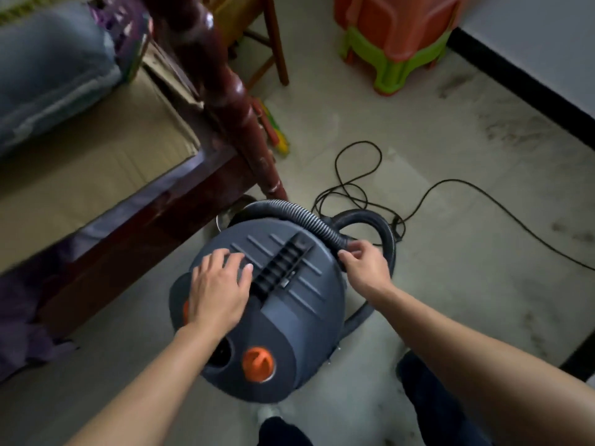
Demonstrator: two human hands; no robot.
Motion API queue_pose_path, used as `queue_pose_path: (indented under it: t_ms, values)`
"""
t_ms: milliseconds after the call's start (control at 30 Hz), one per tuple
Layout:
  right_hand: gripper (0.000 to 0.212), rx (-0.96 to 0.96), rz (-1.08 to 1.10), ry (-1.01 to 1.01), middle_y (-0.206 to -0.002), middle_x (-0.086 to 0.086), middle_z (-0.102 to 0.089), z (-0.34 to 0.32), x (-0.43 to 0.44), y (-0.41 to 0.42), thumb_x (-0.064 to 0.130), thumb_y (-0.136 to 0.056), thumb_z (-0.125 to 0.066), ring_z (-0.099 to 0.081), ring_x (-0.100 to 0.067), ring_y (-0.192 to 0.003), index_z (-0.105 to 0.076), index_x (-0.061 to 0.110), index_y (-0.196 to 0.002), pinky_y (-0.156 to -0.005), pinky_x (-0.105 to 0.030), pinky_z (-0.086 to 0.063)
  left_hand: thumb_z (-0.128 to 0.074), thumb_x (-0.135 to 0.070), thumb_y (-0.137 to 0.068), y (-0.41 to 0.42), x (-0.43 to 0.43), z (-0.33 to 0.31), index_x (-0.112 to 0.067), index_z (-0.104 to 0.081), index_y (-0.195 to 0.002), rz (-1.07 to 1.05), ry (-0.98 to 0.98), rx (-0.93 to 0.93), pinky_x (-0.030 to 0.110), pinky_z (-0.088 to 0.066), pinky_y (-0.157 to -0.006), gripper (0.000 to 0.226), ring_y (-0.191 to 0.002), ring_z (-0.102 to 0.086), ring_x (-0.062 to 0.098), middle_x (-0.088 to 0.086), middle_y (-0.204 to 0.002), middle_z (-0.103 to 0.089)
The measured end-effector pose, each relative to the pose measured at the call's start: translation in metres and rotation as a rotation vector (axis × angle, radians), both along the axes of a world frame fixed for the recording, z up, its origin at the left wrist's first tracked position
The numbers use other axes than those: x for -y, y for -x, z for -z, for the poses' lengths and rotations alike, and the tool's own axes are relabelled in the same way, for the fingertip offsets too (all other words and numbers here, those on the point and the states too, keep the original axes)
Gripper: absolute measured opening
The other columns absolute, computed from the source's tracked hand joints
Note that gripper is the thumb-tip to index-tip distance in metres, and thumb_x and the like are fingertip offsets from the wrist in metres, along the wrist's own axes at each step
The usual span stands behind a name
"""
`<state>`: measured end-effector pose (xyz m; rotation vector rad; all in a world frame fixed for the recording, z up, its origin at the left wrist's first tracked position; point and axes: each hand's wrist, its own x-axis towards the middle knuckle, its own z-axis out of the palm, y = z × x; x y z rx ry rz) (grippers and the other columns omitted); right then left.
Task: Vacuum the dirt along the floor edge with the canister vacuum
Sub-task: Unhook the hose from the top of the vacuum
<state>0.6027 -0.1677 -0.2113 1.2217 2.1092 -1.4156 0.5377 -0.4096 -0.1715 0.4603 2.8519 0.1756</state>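
One canister vacuum is standing on the floor beside the bed frame; left hand is lying flat on top, fingers straight; right hand is pinching its ribbed hose.

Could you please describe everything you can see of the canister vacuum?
The canister vacuum is a round, dark grey plastic drum, upright on the floor beside the bed frame. Its lid has a black ribbed handle and an orange knob. The left hand rests flat on the lid; the right hand grips its black corrugated hose.
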Motion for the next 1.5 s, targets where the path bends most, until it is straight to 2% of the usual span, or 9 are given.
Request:
queue_pose_path:
  t_ms: [167, 300, 700, 900, 1033, 1167, 1300, 1400, 1500]
  values:
    - [0.06, 0.035, -0.28, -0.291, -0.135, -0.007, -0.056, 0.012, 0.011, 0.028, 0.007, -0.081, -0.053, -0.053, -0.03, -0.123, -0.048, 0.027, -0.138, -0.097, -0.038, -0.048, -0.03, -0.048, -0.094, -0.009, 0.058, 0.009, -0.02, -0.063, -0.122, 0.174, -0.013, -0.032, 0.049, -0.031, -0.107, 0.051, -0.125, -0.049, 0.03, 0.008, -0.131, -0.058]
    - [0.052, 0.156, -0.361, -0.238, -0.123, -0.005, -0.063, 0.04, 0.001, 0.045, 0.01, -0.083, -0.064, -0.061, -0.027, -0.101, -0.055, 0.026, -0.132, -0.073, -0.031, -0.051, -0.034, -0.042, -0.096, -0.009, 0.064, 0.022, -0.015, -0.064, -0.117, 0.229, -0.096, -0.169, 0.054, -0.036, -0.104, 0.046, -0.119, -0.052, 0.034, 0.013, -0.126, -0.059]
    - [0.049, -0.022, -0.565, -0.423, -0.104, -0.003, -0.057, -0.032, -0.011, 0.069, 0.008, -0.071, -0.062, -0.056, -0.026, -0.095, -0.063, 0.032, -0.113, -0.078, -0.035, -0.05, -0.021, -0.057, -0.098, 0.0, 0.054, 0.026, -0.012, -0.044, -0.141, 0.241, -0.086, 0.006, 0.05, -0.027, -0.112, 0.066, -0.128, -0.046, 0.03, 0.012, -0.138, -0.053]
    - [0.05, -0.103, -0.757, -0.497, -0.114, 0.001, -0.05, -0.112, 0.03, 0.081, 0.013, -0.075, -0.058, -0.046, -0.024, -0.111, -0.058, 0.039, -0.119, -0.093, -0.043, -0.042, -0.068, -0.057, -0.079, 0.026, 0.06, -0.016, -0.022, -0.008, -0.155, -0.343, -0.439, 0.141, 0.039, -0.017, -0.117, 0.103, -0.147, -0.014, 0.027, 0.009, -0.161, -0.012]
    - [0.046, -0.258, -0.862, -0.532, -0.111, 0.006, -0.052, -0.113, 0.073, 0.056, 0.022, -0.069, -0.059, -0.046, -0.023, -0.11, -0.063, 0.038, -0.112, -0.101, -0.045, -0.032, -0.085, -0.03, -0.065, 0.058, 0.092, -0.019, -0.028, -0.042, -0.143, -0.001, -0.266, 0.102, 0.042, -0.031, -0.108, 0.089, -0.138, -0.034, 0.025, 0.002, -0.15, -0.039]
    - [0.053, -0.442, -0.388, -0.563, -0.115, 0.0, -0.057, -0.096, 0.11, 0.025, 0.017, -0.062, -0.048, -0.05, -0.026, -0.113, -0.068, 0.024, -0.11, -0.102, -0.038, -0.035, -0.076, -0.017, -0.067, 0.048, 0.115, -0.028, -0.022, -0.058, -0.083, 0.135, -0.454, 0.202, 0.037, -0.046, -0.057, 0.024, -0.072, -0.06, 0.017, -0.006, -0.076, -0.059]
    - [0.072, -0.472, 0.165, -0.354, -0.14, -0.006, -0.045, -0.09, 0.158, 0.004, 0.006, -0.063, -0.042, -0.036, -0.019, -0.136, -0.052, 0.011, -0.134, -0.117, -0.027, -0.021, -0.072, -0.015, -0.067, 0.016, 0.139, -0.036, -0.02, -0.059, -0.08, 0.201, -0.629, 0.206, 0.031, -0.042, -0.052, 0.019, -0.064, -0.055, 0.011, -0.007, -0.071, -0.056]
    - [0.049, -0.544, 0.738, -0.065, -0.11, -0.003, -0.06, -0.107, 0.179, 0.012, 0.01, -0.085, -0.042, -0.06, -0.014, -0.099, -0.05, 0.012, -0.133, -0.092, -0.032, -0.05, -0.069, -0.017, -0.066, -0.003, 0.159, -0.037, -0.02, -0.059, -0.082, 0.2, -0.687, 0.279, 0.027, -0.04, -0.052, 0.018, -0.064, -0.054, 0.01, -0.006, -0.072, -0.057]
    - [0.033, -0.446, 1.062, 0.62, -0.08, -0.007, -0.061, -0.13, 0.172, 0.01, 0.036, -0.095, -0.05, -0.059, -0.019, -0.063, -0.06, 0.011, -0.114, -0.064, -0.032, -0.05, -0.063, -0.026, -0.068, -0.028, 0.174, -0.034, -0.019, -0.056, -0.086, 0.368, -0.611, 0.335, 0.024, -0.038, -0.058, 0.02, -0.072, -0.054, 0.013, -0.007, -0.079, -0.057]
